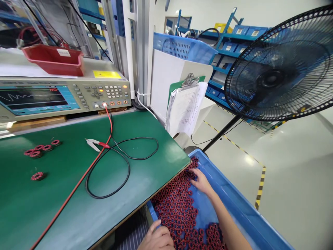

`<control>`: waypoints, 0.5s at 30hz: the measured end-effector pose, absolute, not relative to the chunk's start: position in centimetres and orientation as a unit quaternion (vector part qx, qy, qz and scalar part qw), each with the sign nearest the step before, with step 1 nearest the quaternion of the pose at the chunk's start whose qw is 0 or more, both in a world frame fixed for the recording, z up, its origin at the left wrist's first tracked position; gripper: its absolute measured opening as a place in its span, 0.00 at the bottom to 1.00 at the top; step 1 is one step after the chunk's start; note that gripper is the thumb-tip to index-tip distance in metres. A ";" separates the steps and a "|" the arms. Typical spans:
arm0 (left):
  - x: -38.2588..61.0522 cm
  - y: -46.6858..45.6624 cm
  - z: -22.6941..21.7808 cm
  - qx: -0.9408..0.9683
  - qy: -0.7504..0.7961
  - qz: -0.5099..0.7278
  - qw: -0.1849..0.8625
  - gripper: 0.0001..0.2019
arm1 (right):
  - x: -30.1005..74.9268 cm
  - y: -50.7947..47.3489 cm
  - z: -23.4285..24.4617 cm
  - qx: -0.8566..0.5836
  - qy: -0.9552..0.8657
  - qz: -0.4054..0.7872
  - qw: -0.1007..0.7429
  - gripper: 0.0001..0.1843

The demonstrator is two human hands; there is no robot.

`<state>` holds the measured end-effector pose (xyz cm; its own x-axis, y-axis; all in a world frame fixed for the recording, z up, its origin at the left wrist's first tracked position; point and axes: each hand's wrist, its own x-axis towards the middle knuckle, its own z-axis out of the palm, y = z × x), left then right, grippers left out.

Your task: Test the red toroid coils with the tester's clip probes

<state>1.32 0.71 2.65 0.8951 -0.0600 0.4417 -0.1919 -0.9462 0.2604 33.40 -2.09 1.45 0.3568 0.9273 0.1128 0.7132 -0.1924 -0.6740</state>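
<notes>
A blue plastic bin (229, 189) beside the bench holds a great many small ring-shaped wound stators (177, 201), red with dark centres. At its far end my right hand (199, 181) reaches in, thumb and fingers curled round dark stators by the bench corner; the fingertips are partly hidden. My left hand (156, 238) is at the bin's near left rim, its fingers bent over the edge. On the green bench top (140, 177), several more stators (37, 176) lie at the left. A test lead with a red-and-grey clip (97, 144) rests mid-bench, joined to red and black cables.
A tester (99, 92) with a lit screen reading NG stands at the back, a red tray (56, 59) on top. A clipboard with papers (184, 104) hangs beyond the bench corner. A black fan (275, 76) stands right of the bin. Blue shelving is behind.
</notes>
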 end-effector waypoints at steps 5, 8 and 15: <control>1.4 0.7 3.1 0.954 -0.055 0.246 0.162 0.09 | 32.8 -3.9 1.1 -0.766 -0.527 0.165 0.330 0.20; 1.5 0.7 3.4 0.953 -0.050 0.247 0.171 0.07 | 32.5 -4.9 0.3 -0.786 -0.493 0.154 0.340 0.23; 1.2 0.6 3.0 0.956 -0.055 0.233 0.170 0.05 | 33.0 -4.0 0.3 -0.801 -0.474 0.155 0.330 0.31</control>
<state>1.21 0.59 3.04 0.8855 -0.0261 0.4639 -0.1847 -0.9359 0.2999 32.98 -4.03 0.26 0.5020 0.8623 0.0658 0.6581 -0.3315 -0.6760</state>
